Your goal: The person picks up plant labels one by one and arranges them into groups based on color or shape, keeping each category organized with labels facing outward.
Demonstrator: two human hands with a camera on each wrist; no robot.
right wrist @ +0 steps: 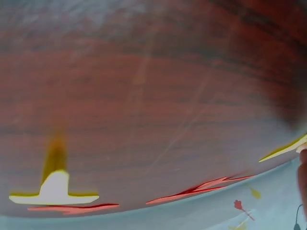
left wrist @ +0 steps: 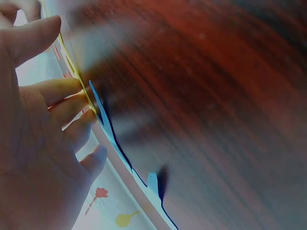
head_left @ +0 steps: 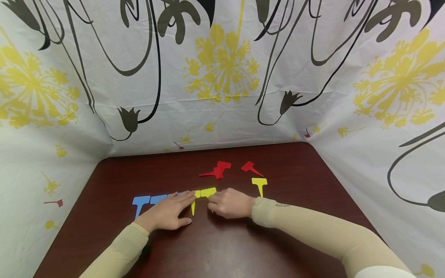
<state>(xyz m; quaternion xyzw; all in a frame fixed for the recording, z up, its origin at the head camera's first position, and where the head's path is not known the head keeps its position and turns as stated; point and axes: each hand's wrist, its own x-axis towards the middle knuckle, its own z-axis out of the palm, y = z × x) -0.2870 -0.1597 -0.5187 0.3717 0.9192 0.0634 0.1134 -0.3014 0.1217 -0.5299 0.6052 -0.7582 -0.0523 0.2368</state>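
In the head view, blue T-shaped tags (head_left: 141,200) and yellow ones (head_left: 208,192) lie side by side in a row on the dark table. The left hand (head_left: 166,214) lies with extended fingers over the row, its fingertips on the tags where blue meets yellow. The right hand (head_left: 231,203) pinches the right-hand yellow tag of the row, its stem hidden by the fingers. The left wrist view shows the left hand (left wrist: 53,115) touching the row beside a blue tag (left wrist: 108,124). In the right wrist view only a fingertip (right wrist: 302,177) shows, at a yellow tag (right wrist: 283,149).
A separate yellow tag (head_left: 259,184) lies right of the right hand. Behind are two overlapping red tags (head_left: 218,171) and another red tag (head_left: 251,167). A patterned cloth (head_left: 222,127) hangs around the back and sides of the table (head_left: 222,247).
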